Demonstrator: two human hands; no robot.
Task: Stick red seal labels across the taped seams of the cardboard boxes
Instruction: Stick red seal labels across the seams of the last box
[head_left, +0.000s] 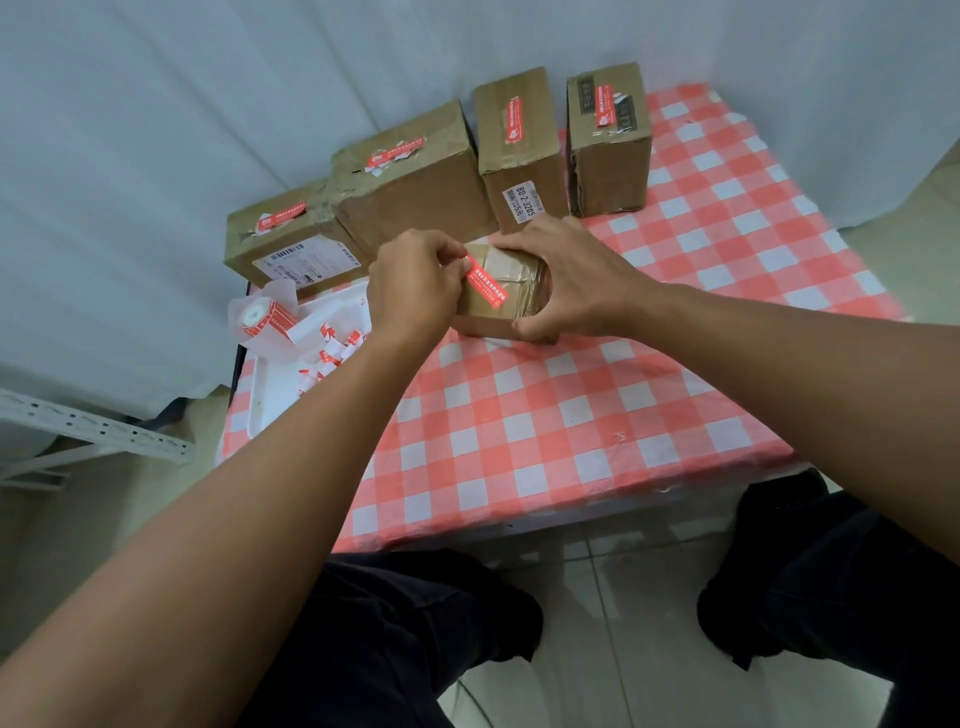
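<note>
A small taped cardboard box (511, 291) sits on the checked tablecloth near the table's middle. A red seal label (487, 283) lies slanted across its top. My left hand (415, 286) pinches the label's upper left end with thumb and fingers. My right hand (561, 275) grips the box from the right, fingers over its far edge and thumb on the near side. Behind it stand several larger cardboard boxes, each bearing a red label: a low box at the left (291, 244), a big one (410, 176), then two taller boxes (519, 150) (608, 140).
A white tray (260, 410) at the table's left edge holds a roll of red labels (262, 317) and several torn backing strips (332, 353). The red-and-white checked tablecloth (545, 426) covers the table. White curtain behind; a metal shelf rail (93, 426) at the left. My knees show below.
</note>
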